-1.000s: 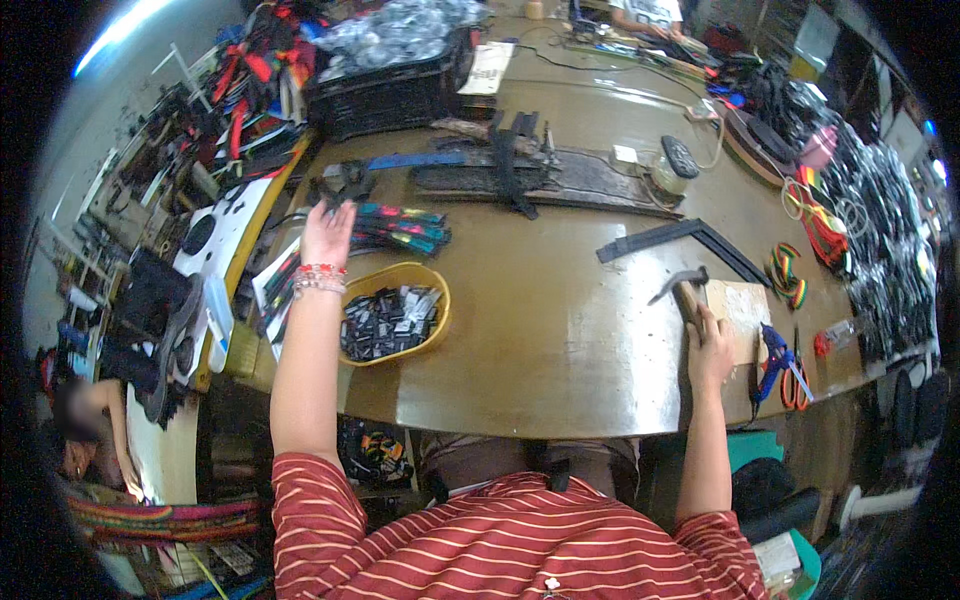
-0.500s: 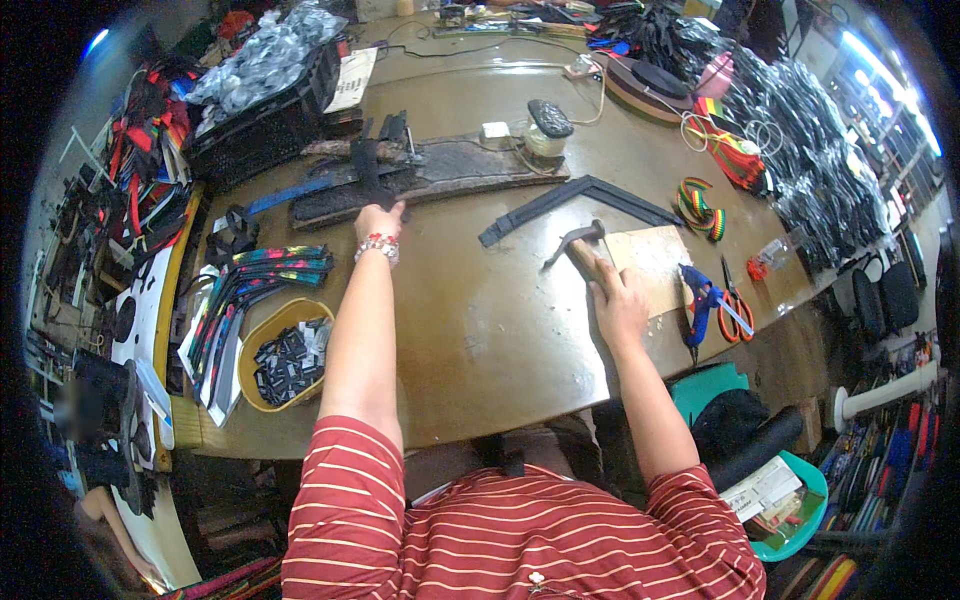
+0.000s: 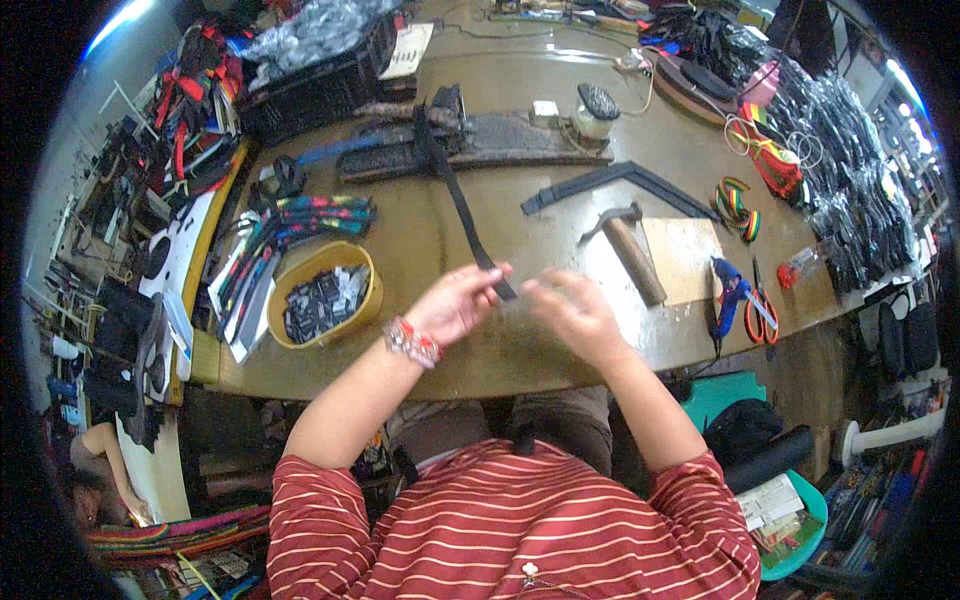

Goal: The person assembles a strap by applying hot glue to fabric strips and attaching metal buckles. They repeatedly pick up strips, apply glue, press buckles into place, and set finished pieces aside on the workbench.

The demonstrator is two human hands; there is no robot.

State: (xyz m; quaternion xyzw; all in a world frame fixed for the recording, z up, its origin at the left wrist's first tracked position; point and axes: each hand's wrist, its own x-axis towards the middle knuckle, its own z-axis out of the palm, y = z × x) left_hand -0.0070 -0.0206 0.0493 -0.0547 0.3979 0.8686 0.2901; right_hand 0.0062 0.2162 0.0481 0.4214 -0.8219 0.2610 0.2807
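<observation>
Cluttered on every side with hanging straps and bagged stock, the workshop centres on a brown worktop [image 3: 420, 240] where the person sits in a red striped shirt. Both hands are raised just above its near edge. The left hand [image 3: 455, 303], a beaded bracelet on its wrist, has its grip closed on the near end of a black webbing strap [image 3: 462, 205], which runs away across the worktop to a long dark padded piece [image 3: 500, 140] lying crosswise. The right hand [image 3: 570, 310] is blurred; its fingers curl toward the strap's end just beside the left hand, but I cannot tell whether it pinches the strap or only nears it. A wooden-handled hammer [image 3: 630, 250] rests on the edge of a pale board [image 3: 690, 255] just right of the hands, with a blue tool [image 3: 728, 292] and orange-handled scissors [image 3: 765, 315] beyond. A yellow oval bowl of black buckles [image 3: 325, 295] sits to the left. Judging by this, the step in hand is readying the strap's free end, and the next move likely calls for both hands to steady that end without dragging the far piece.
</observation>
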